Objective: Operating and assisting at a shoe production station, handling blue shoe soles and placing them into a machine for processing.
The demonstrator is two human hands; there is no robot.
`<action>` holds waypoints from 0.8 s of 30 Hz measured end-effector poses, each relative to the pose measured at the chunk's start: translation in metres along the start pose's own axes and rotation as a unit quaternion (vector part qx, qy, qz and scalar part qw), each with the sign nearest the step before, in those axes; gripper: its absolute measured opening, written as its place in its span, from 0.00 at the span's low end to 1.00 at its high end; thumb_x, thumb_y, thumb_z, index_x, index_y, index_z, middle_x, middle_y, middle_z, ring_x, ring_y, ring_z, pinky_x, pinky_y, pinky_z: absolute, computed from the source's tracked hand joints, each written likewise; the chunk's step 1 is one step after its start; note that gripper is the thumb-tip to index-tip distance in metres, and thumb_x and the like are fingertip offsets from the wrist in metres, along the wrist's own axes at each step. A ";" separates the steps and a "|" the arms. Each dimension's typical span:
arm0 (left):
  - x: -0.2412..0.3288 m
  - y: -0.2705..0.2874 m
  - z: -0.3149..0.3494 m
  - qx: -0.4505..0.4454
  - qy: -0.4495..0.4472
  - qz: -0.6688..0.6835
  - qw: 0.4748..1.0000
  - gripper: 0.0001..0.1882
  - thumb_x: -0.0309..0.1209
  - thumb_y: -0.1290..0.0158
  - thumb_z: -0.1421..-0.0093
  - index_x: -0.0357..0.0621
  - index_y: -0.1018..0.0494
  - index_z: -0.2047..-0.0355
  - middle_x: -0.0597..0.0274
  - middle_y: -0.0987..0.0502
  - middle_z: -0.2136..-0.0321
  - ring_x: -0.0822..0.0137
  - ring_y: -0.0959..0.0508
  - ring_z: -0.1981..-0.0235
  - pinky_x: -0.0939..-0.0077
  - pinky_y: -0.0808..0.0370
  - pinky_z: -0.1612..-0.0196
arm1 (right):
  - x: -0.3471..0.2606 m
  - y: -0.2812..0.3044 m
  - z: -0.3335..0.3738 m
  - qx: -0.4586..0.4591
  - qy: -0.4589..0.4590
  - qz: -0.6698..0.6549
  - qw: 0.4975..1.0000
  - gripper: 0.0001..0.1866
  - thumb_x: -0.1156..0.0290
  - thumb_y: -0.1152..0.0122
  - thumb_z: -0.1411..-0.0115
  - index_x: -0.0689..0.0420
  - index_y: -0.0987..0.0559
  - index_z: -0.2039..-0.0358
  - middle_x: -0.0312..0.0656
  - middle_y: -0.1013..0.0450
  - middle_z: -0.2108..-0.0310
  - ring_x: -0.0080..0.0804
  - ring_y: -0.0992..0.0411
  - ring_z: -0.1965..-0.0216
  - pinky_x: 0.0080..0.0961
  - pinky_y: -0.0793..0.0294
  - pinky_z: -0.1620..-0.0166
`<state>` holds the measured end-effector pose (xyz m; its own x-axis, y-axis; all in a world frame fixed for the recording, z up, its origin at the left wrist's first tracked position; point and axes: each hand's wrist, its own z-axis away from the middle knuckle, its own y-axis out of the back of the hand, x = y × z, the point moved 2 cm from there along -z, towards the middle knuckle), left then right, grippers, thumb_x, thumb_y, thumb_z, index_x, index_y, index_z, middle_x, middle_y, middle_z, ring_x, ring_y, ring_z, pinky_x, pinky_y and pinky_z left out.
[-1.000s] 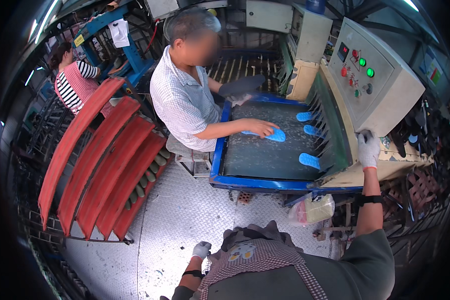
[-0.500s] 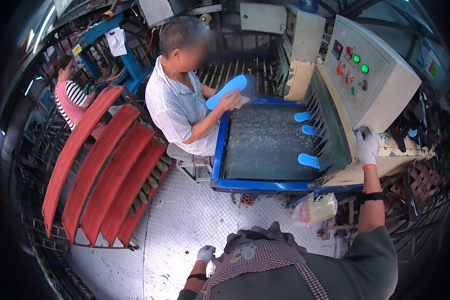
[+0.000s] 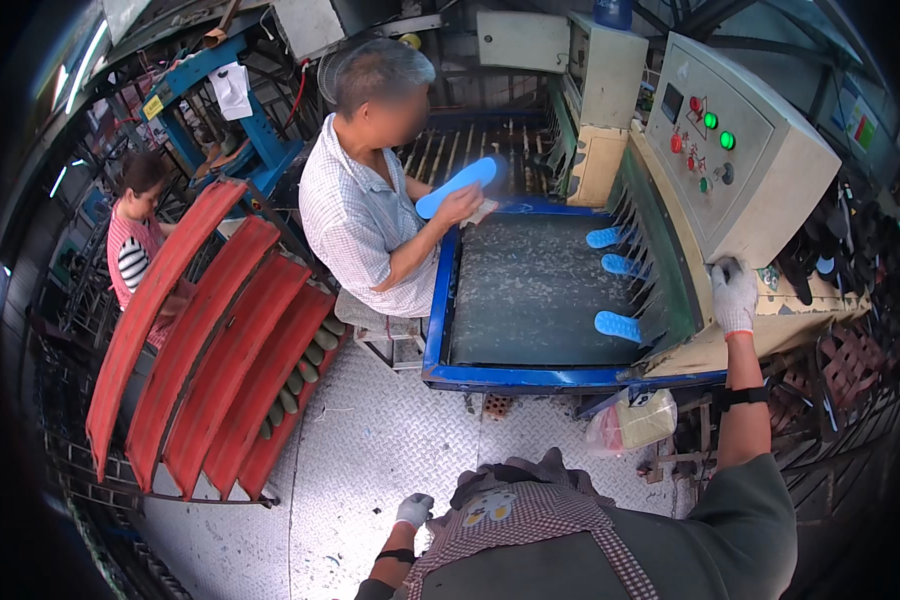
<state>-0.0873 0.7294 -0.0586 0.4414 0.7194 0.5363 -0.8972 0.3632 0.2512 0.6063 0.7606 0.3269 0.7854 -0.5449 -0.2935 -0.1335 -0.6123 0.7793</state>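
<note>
My right hand [image 3: 735,294], in a pale knit glove, rests on the cream machine housing [image 3: 670,222] against the lower corner of a grey control box [image 3: 715,130]. Its fingers are bent inward, and whatever they may hold is hidden. Down by my checked apron [image 3: 530,520] hangs my left hand [image 3: 415,509], also gloved, fingers curled and nothing visible in them. On the dark conveyor belt [image 3: 530,290], several light-blue shoe soles [image 3: 618,326] lie near the strip curtain [image 3: 642,265]. A seated co-worker [image 3: 380,200] holds a blue sole [image 3: 460,187] over the belt's far left corner.
A blue frame [image 3: 530,377] edges the belt. At left stands a rack of red curved trays [image 3: 225,345] with dark green soles [image 3: 295,380]. Another person [image 3: 140,230] is behind it. A plastic bag [image 3: 635,418] lies below the frame on the patterned metal floor [image 3: 370,430].
The soles on the belt have shifted slightly left in the picture. The person behind the rack has bent lower. The co-worker's sole has moved slightly. My hands have stayed nearly still.
</note>
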 end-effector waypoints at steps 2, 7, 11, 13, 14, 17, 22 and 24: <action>0.000 0.001 -0.003 -0.002 -0.005 0.001 1.000 0.13 0.32 0.44 0.40 0.35 0.22 0.60 0.59 0.19 0.70 0.69 0.22 0.76 0.73 0.24 0.71 | -0.001 0.000 0.000 0.000 -0.002 -0.002 1.000 0.12 0.64 0.44 0.41 0.59 0.18 0.65 0.52 0.25 0.64 0.52 0.28 0.59 0.44 0.30 0.53; 0.000 0.002 -0.006 -0.003 -0.006 0.011 1.000 0.13 0.32 0.44 0.40 0.34 0.22 0.60 0.59 0.19 0.69 0.69 0.22 0.76 0.73 0.24 0.71 | -0.002 0.000 0.000 -0.005 -0.009 0.008 1.000 0.12 0.64 0.44 0.41 0.58 0.19 0.64 0.51 0.26 0.64 0.52 0.28 0.59 0.43 0.30 0.53; 0.002 0.002 -0.007 -0.005 -0.004 -0.003 1.000 0.14 0.33 0.44 0.41 0.34 0.22 0.60 0.58 0.19 0.70 0.69 0.22 0.77 0.73 0.24 0.72 | 0.001 -0.002 0.001 0.008 -0.010 0.007 1.000 0.12 0.64 0.44 0.40 0.58 0.19 0.65 0.51 0.26 0.64 0.52 0.28 0.59 0.44 0.30 0.53; 0.001 0.003 -0.008 -0.004 -0.004 -0.003 1.000 0.14 0.33 0.44 0.41 0.35 0.22 0.60 0.58 0.19 0.70 0.69 0.22 0.77 0.73 0.24 0.72 | 0.001 -0.002 0.001 0.018 0.002 0.009 1.000 0.11 0.64 0.43 0.40 0.57 0.18 0.65 0.51 0.26 0.64 0.52 0.28 0.58 0.44 0.30 0.53; 0.000 0.004 -0.009 -0.003 -0.003 -0.002 1.000 0.14 0.33 0.44 0.41 0.35 0.22 0.60 0.59 0.19 0.70 0.69 0.22 0.77 0.73 0.24 0.72 | 0.000 -0.002 0.002 0.018 0.002 0.009 1.000 0.11 0.64 0.43 0.40 0.57 0.18 0.65 0.51 0.26 0.64 0.52 0.28 0.58 0.44 0.30 0.53; -0.001 0.004 -0.011 -0.003 -0.004 -0.002 1.000 0.14 0.33 0.44 0.41 0.35 0.22 0.60 0.59 0.19 0.70 0.69 0.22 0.77 0.73 0.24 0.72 | 0.000 -0.003 0.001 0.019 -0.009 0.009 1.000 0.11 0.64 0.44 0.40 0.56 0.18 0.65 0.51 0.26 0.65 0.52 0.28 0.59 0.44 0.30 0.54; -0.001 0.005 -0.014 -0.006 -0.007 -0.010 1.000 0.14 0.33 0.44 0.41 0.35 0.22 0.60 0.59 0.19 0.70 0.69 0.22 0.77 0.73 0.24 0.72 | 0.003 -0.006 0.000 0.015 0.008 0.002 1.000 0.11 0.64 0.44 0.40 0.56 0.19 0.65 0.51 0.27 0.65 0.53 0.28 0.60 0.45 0.30 0.55; -0.001 0.005 -0.014 -0.006 -0.004 -0.003 1.000 0.13 0.33 0.44 0.41 0.35 0.22 0.61 0.59 0.20 0.71 0.69 0.22 0.77 0.72 0.24 0.72 | 0.003 -0.006 0.000 0.013 0.005 0.005 1.000 0.11 0.64 0.44 0.40 0.56 0.19 0.65 0.51 0.27 0.65 0.52 0.28 0.59 0.44 0.30 0.55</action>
<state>-0.0920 0.7389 -0.0696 0.4459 0.7125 0.5417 -0.8946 0.3742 0.2442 0.6099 0.7625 0.3216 0.7895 -0.5454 -0.2814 -0.1568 -0.6226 0.7667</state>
